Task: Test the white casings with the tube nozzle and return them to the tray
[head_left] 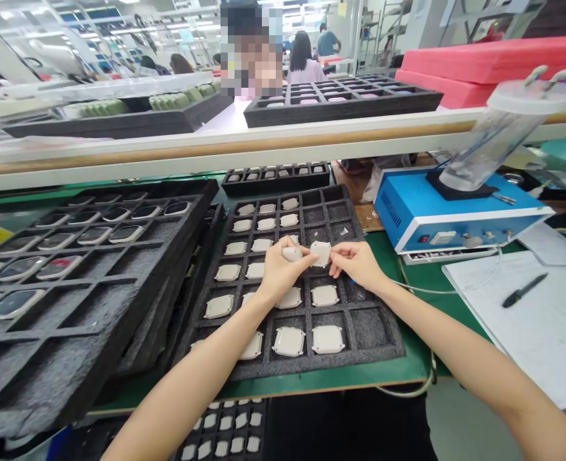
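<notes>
Above a dark grey foam tray (273,370), my left hand (279,272) is closed, its thumb pressed against an off-white, square watch case (320,255) with rounded corners. A second off-white case (291,254) sits within the curled fingers of that same hand. From the other side my right hand (360,264) pinches the first case at its right edge. Whether a small part is between those right fingertips is hidden. Below both hands, off-white cases such as this case (289,341) lie singly in the tray's compartments.
At left, stacked foam trays (134,282) carry watch-like units with dark screens. A blue machine (460,211) bearing a clear cylinder (485,141) stands right, beside papers (499,339) and a black pen (524,290). A shelf edge (283,144) crosses behind; people work beyond it.
</notes>
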Demonstrator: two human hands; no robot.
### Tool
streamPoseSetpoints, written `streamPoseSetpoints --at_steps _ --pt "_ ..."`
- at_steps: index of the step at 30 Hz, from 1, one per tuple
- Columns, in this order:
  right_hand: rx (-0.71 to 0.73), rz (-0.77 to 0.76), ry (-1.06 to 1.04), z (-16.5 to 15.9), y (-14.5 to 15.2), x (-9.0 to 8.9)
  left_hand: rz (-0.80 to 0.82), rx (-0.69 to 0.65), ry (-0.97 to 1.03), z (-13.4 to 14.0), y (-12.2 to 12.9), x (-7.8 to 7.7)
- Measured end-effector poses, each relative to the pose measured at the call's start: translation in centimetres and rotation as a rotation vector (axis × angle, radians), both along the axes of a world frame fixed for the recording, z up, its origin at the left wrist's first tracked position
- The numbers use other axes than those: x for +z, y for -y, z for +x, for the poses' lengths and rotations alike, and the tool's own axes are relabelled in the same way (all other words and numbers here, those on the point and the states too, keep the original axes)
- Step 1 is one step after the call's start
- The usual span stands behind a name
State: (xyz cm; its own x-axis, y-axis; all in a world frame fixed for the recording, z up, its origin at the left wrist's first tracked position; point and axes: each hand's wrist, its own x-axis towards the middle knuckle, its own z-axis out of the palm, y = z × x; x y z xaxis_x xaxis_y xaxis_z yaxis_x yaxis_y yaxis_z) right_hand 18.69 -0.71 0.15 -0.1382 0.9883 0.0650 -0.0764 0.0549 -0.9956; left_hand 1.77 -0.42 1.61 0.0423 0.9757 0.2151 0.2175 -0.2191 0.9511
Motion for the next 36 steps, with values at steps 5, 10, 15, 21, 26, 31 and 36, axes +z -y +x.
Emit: streamPoseSetpoints --at_steps 5,10,15,21,26,31,36 --pt "-0.135 0.033 0.097 -0.4 0.7 0.3 0.156 0.079 -0.071 0.8 0.8 -0.1" --pt "-0.224 0.056 0.135 -0.3 0.8 0.1 0.173 0.134 -0.072 1.0 1.0 -0.2" --pt "-0.364 0.002 0.004 0.8 -1.0 -0.4 0.067 0.203 -0.018 0.1 -0.7 -0.2" --pt "-0.35 -0.025 -0.026 0.6 -1.1 -0.2 -0.064 -0.168 -0.365 0.0 -3.3 -0.8" --pt "-0.323 0.018 0.028 0.2 -0.7 -0.5 0.067 -0.084 -0.7 0.7 -2.3 -1.0" --pt "-0.317 0.054 0.032 0.3 -0.4 -0.4 -0.05 0.059 -0.188 0.4 -1.5 -0.6" --pt "-0.232 0.071 0.068 0.1 0.2 -0.4 -0.302 -0.135 0.204 0.0 -0.9 -0.2"
